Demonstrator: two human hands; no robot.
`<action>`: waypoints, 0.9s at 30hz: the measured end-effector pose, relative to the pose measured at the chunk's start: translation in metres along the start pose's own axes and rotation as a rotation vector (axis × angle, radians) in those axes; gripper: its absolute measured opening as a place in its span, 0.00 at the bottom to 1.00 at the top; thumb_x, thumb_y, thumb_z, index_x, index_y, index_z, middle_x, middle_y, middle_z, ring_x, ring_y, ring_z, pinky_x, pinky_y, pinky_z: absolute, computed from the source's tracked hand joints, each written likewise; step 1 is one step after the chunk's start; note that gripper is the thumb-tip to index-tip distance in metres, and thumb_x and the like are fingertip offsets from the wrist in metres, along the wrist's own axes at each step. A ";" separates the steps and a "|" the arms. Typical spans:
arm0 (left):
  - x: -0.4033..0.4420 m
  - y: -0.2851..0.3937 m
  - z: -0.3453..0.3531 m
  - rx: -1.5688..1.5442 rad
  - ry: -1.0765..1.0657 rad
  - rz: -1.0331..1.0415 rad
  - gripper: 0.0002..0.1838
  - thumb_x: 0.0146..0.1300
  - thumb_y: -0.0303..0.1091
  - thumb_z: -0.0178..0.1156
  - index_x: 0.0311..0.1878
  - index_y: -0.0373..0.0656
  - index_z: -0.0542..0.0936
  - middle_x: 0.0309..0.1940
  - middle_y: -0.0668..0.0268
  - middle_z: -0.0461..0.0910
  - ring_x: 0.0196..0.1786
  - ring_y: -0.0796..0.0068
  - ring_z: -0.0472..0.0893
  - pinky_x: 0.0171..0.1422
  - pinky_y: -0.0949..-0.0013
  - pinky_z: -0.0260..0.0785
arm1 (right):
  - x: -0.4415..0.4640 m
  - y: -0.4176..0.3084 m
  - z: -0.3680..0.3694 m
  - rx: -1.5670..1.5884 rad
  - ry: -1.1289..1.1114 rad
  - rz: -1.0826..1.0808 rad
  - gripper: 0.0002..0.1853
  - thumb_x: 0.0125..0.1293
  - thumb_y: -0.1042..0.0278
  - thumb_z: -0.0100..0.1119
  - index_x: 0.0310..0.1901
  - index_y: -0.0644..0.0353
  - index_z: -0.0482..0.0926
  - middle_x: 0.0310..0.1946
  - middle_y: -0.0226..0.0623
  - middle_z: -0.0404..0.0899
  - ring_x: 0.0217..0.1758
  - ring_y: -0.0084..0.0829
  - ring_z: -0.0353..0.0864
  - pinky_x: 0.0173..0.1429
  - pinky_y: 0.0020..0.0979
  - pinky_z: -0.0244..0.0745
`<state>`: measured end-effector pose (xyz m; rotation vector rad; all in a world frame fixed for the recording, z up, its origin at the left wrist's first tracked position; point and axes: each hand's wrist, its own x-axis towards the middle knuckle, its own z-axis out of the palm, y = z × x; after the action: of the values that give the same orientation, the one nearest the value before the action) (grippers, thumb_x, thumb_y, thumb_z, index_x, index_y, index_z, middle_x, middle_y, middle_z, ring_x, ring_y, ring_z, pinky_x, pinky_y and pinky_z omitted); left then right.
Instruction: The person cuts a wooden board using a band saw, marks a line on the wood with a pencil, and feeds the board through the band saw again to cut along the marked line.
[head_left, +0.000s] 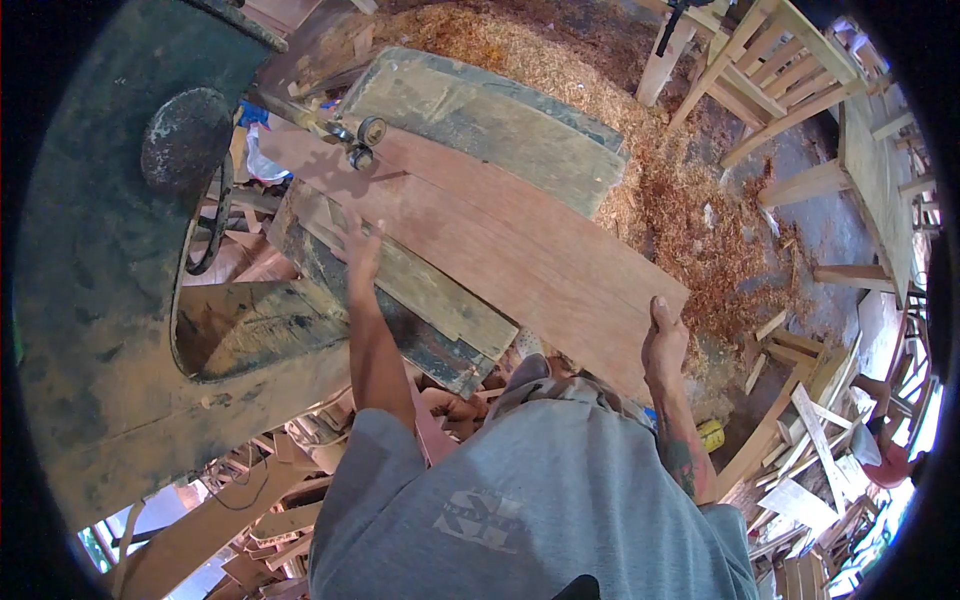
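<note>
A long reddish plywood board (520, 255) lies slantwise across the machine table, from upper left to lower right. Its far end is by the guide wheels (365, 140) of what looks like a large bandsaw. My right hand (665, 350) grips the near right end, thumb on top and fingers out of sight beneath. At the board's left long edge is my left hand (358, 248), fingers spread; whether they press on the board I cannot tell. Under and beside the board sits a narrower strip of weathered wood (440, 300) on the dark machine table (490, 110).
The big green machine body (110, 250) stands close on the left. Sawdust (690, 220) covers the floor beyond the table. Wooden chair frames (770, 70) stand at upper right, and scrap wood (820, 460) is piled at lower right. More offcuts (280, 510) lie at lower left.
</note>
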<state>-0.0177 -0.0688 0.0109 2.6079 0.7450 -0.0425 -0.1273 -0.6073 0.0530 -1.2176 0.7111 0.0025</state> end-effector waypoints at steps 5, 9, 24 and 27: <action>0.003 0.006 0.000 -0.009 0.042 -0.020 0.48 0.67 0.57 0.60 0.83 0.49 0.50 0.85 0.60 0.41 0.84 0.43 0.35 0.79 0.27 0.26 | -0.007 -0.007 0.007 -0.199 0.017 -0.014 0.22 0.75 0.57 0.57 0.55 0.72 0.80 0.48 0.39 0.84 0.49 0.27 0.79 0.56 0.30 0.72; -0.008 0.014 0.018 -0.075 0.092 -0.059 0.43 0.71 0.51 0.57 0.82 0.48 0.50 0.84 0.58 0.42 0.84 0.42 0.35 0.79 0.27 0.28 | 0.007 0.016 -0.016 -0.114 -0.114 0.068 0.21 0.73 0.57 0.59 0.55 0.70 0.80 0.47 0.37 0.84 0.47 0.25 0.80 0.52 0.31 0.74; -0.291 0.174 0.143 -0.410 0.294 -0.094 0.38 0.68 0.35 0.59 0.79 0.38 0.59 0.76 0.41 0.60 0.79 0.46 0.59 0.82 0.53 0.46 | 0.148 -0.063 -0.006 -1.136 -0.785 -0.561 0.21 0.69 0.51 0.59 0.45 0.64 0.85 0.38 0.52 0.86 0.41 0.48 0.87 0.47 0.45 0.80; -0.326 0.221 0.128 -0.519 0.393 -0.186 0.36 0.68 0.35 0.60 0.78 0.39 0.61 0.70 0.45 0.67 0.70 0.53 0.69 0.76 0.54 0.58 | 0.149 -0.061 0.002 -1.173 -0.942 -0.591 0.18 0.69 0.57 0.53 0.40 0.66 0.84 0.39 0.58 0.85 0.44 0.56 0.85 0.49 0.50 0.78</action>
<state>-0.1728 -0.4523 0.0273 2.0628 0.9770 0.5487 0.0135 -0.6828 0.0307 -2.2368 -0.6245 0.5305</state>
